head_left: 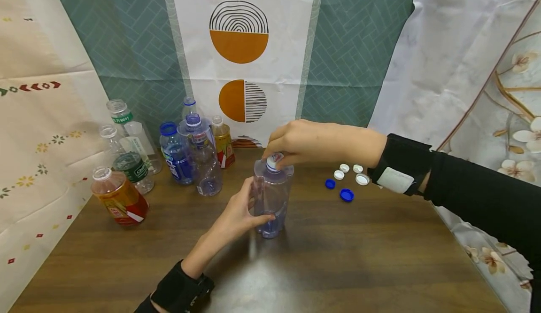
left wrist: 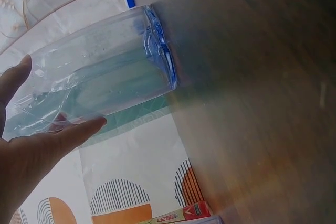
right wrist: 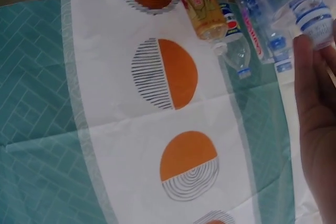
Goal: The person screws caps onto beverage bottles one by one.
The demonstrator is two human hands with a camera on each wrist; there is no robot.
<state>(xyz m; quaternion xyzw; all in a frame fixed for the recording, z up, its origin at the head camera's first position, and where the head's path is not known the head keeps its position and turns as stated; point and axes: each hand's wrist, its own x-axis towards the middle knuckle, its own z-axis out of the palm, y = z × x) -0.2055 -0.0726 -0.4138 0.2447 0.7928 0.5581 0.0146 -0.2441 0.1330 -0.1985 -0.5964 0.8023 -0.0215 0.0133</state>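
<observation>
A clear, bluish plastic bottle (head_left: 272,195) stands upright near the middle of the wooden table. My left hand (head_left: 238,214) holds its side, thumb across the front and fingers behind. In the left wrist view the thumb and fingers lie around the bottle's clear wall (left wrist: 105,61). From above, my right hand (head_left: 302,139) grips the white cap (head_left: 274,161) at the bottle's neck. The right wrist view shows fingers against this white-and-blue cap (right wrist: 315,24); whether it is screwed tight or loose I cannot tell.
To the right lie several loose caps, white (head_left: 362,179) and blue (head_left: 346,195). Several uncapped bottles stand at the left, among them an orange-labelled one (head_left: 120,198) and a green-labelled one (head_left: 130,165). Behind them, a blue-labelled bottle (head_left: 177,155) stands by the patterned cloth (head_left: 287,59).
</observation>
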